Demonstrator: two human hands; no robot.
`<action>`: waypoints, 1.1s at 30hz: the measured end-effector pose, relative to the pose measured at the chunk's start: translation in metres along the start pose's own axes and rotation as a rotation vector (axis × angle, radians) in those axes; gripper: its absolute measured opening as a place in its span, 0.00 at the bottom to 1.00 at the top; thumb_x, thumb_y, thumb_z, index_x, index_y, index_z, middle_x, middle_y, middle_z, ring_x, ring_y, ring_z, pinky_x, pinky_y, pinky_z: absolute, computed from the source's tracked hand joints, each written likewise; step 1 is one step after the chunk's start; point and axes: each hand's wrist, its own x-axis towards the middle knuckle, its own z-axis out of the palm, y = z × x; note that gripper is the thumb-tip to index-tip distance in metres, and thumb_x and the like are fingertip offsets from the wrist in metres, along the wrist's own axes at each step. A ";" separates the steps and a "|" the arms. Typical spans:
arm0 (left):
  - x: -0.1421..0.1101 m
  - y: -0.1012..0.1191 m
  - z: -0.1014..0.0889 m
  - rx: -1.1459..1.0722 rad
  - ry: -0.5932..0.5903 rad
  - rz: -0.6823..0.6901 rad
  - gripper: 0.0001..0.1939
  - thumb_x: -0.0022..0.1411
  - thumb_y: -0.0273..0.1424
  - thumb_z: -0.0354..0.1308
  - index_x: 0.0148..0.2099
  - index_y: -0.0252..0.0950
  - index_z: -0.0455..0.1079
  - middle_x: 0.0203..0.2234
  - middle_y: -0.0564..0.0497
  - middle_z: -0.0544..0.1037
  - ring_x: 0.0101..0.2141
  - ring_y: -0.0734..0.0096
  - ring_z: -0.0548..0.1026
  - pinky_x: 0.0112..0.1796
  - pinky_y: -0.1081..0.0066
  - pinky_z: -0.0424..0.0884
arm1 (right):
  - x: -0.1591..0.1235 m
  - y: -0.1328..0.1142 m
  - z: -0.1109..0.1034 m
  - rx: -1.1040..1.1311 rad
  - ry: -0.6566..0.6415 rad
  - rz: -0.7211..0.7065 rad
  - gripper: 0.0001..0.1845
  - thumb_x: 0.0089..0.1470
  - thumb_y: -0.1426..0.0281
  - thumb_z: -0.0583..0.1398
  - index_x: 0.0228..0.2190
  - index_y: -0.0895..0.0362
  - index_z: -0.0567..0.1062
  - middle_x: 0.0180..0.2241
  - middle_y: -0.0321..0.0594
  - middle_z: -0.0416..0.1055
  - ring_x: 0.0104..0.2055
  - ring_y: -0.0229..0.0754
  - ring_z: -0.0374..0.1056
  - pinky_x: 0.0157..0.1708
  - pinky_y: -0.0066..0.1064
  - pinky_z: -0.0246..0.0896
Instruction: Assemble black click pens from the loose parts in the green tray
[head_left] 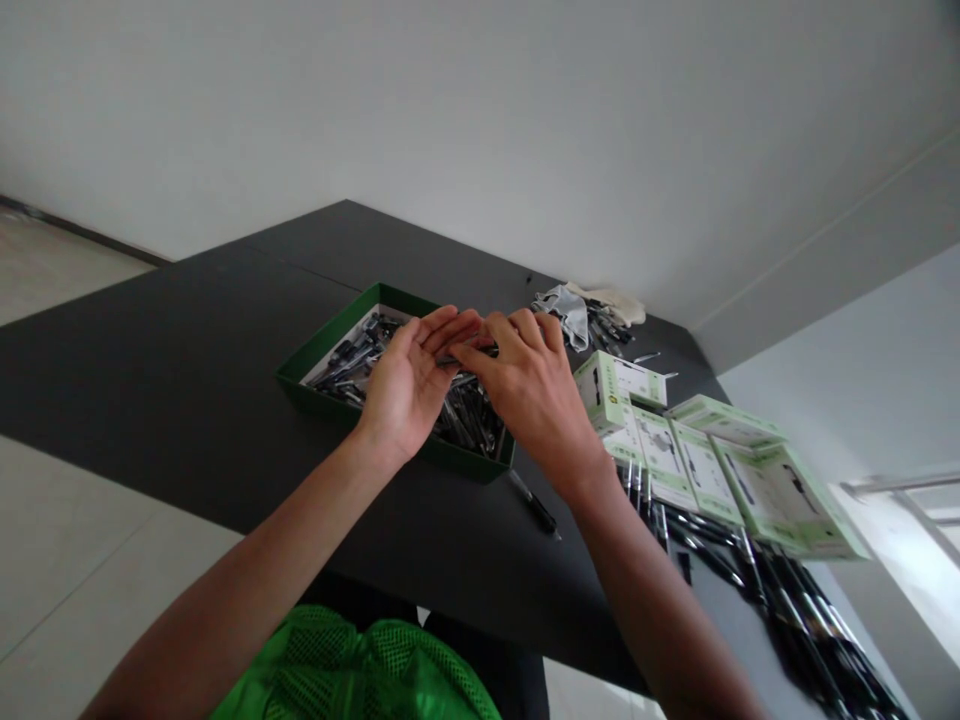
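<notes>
Above a green box (307,402) filled with loose black-and-clear pens (469,420), my two hands meet. My left hand (409,388) is turned palm up, its fingers stretched out flat. My right hand (531,392) curls palm down beside it, thumb and fingers pinched on a dark, thin pen (448,360). One end of that pen lies against the left palm and fingers; the rest is hidden by the right hand. A single pen (536,506) lies on the table just outside the box's near right corner.
On the right stand several open white-and-green cartons (664,455). Many black pens (795,600) lie in rows in front of them. Farther back, cloth gloves (566,312) rest by more pens (606,325). The dark table (187,330) runs along a wall.
</notes>
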 end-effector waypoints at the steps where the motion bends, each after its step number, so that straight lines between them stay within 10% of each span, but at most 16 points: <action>1: -0.001 0.000 0.003 -0.029 0.020 -0.020 0.18 0.75 0.37 0.44 0.46 0.37 0.74 0.52 0.42 0.83 0.57 0.58 0.79 0.59 0.59 0.74 | -0.001 0.000 0.000 -0.002 -0.007 0.008 0.14 0.71 0.73 0.56 0.47 0.52 0.81 0.46 0.49 0.74 0.48 0.54 0.62 0.52 0.46 0.56; 17: -0.004 0.002 0.011 -0.305 0.182 -0.175 0.14 0.73 0.27 0.46 0.43 0.34 0.74 0.46 0.42 0.84 0.55 0.61 0.81 0.58 0.63 0.73 | -0.004 0.014 0.015 0.100 -0.013 0.050 0.16 0.71 0.70 0.57 0.52 0.45 0.82 0.45 0.45 0.75 0.48 0.53 0.62 0.52 0.45 0.54; 24: -0.001 0.004 0.013 -0.335 0.217 -0.206 0.22 0.56 0.09 0.46 0.45 0.34 0.71 0.40 0.46 0.85 0.47 0.68 0.84 0.52 0.70 0.76 | -0.006 0.025 0.021 0.190 0.008 0.099 0.14 0.68 0.71 0.61 0.49 0.46 0.84 0.43 0.45 0.76 0.47 0.53 0.63 0.49 0.45 0.54; 33: 0.004 0.005 0.011 -0.337 0.240 -0.115 0.21 0.57 0.08 0.47 0.41 0.35 0.70 0.35 0.50 0.84 0.44 0.69 0.85 0.50 0.70 0.79 | -0.006 0.036 0.045 0.647 0.052 0.226 0.13 0.68 0.69 0.62 0.50 0.46 0.84 0.41 0.42 0.77 0.46 0.48 0.68 0.50 0.44 0.57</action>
